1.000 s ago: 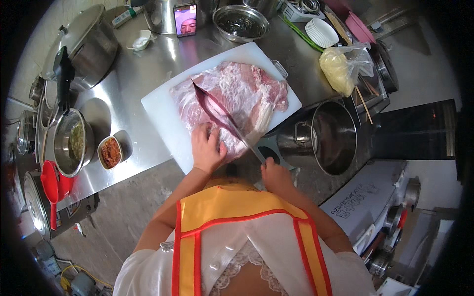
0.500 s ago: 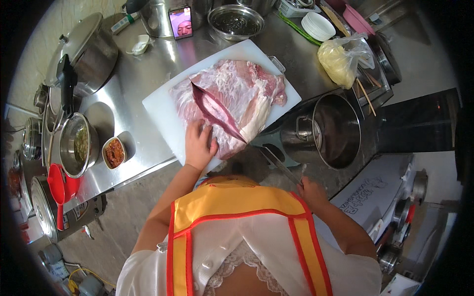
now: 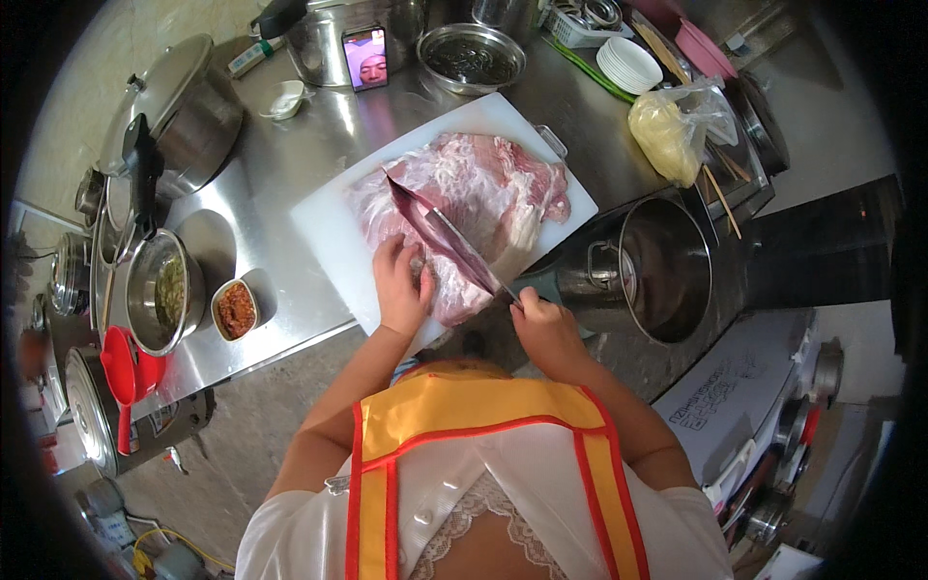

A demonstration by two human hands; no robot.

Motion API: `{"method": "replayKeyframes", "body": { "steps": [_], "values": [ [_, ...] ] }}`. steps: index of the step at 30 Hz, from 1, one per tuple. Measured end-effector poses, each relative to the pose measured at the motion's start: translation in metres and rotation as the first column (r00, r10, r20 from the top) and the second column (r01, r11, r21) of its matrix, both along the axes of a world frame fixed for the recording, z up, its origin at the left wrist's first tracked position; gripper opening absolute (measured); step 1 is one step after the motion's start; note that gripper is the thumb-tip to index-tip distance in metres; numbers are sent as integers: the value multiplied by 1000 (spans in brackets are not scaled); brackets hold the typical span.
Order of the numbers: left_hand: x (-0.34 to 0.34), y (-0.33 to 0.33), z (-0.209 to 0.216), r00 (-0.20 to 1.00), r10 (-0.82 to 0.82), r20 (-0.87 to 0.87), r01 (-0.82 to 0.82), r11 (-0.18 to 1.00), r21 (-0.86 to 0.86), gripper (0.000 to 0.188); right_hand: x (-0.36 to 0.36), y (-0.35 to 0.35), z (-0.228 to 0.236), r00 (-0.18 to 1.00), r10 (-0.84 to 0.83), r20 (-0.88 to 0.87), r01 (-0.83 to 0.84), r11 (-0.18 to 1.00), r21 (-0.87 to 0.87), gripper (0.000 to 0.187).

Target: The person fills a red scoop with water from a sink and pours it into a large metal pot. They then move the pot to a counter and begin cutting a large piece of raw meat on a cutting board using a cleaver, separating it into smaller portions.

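Note:
A large slab of raw meat (image 3: 474, 184) lies on a white cutting board (image 3: 329, 232), with a long slit running from its upper left to its near edge. My left hand (image 3: 402, 287) rests on the meat just left of the slit, fingers spread. My right hand (image 3: 545, 329) is wrapped round the handle of a knife (image 3: 454, 235). The blade lies along the slit, its tip pointing away to the far left; how deep it sits I cannot make out.
Left of the board stand a small bowl of red sauce (image 3: 235, 309), a steel bowl (image 3: 166, 290), a red ladle (image 3: 126, 377) and a lidded pot (image 3: 184, 106). Behind are a phone (image 3: 365, 58) and a steel basin (image 3: 472, 58). A large open pot (image 3: 662, 271) is at the right.
My right hand has brought the knife in from the lower right, and its blade now lies in the slit. My left hand stays on the meat. The whole view has shifted slightly.

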State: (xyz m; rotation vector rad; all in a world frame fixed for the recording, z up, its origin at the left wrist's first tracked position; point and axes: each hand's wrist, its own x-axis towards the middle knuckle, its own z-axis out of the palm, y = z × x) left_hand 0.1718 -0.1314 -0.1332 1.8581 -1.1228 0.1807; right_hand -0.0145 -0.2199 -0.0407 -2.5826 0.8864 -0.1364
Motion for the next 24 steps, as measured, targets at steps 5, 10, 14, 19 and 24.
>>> {"method": "replayKeyframes", "body": {
  "steps": [5,10,14,19,24],
  "values": [
    [0,-8,2,999,35,-21,-36,999,-32,39,21,2,-11,998,24,-62,-29,995,-91,16],
    [4,-8,2,1000,-6,-31,6,1000,7,40,34,2,-10,995,32,-92,-43,992,-121,14],
    [4,-9,-3,1000,-14,-26,13,1000,-28,40,52,3,-10,985,39,-167,-66,985,-162,11],
    [7,-8,-6,999,-27,-21,26,999,-29,40,88,-3,-2,964,-70,-258,62,997,-41,13],
    [4,-11,-4,1000,-18,-26,17,1000,-18,38,131,-16,-14,975,-77,-210,88,995,46,21]
  ]
}}
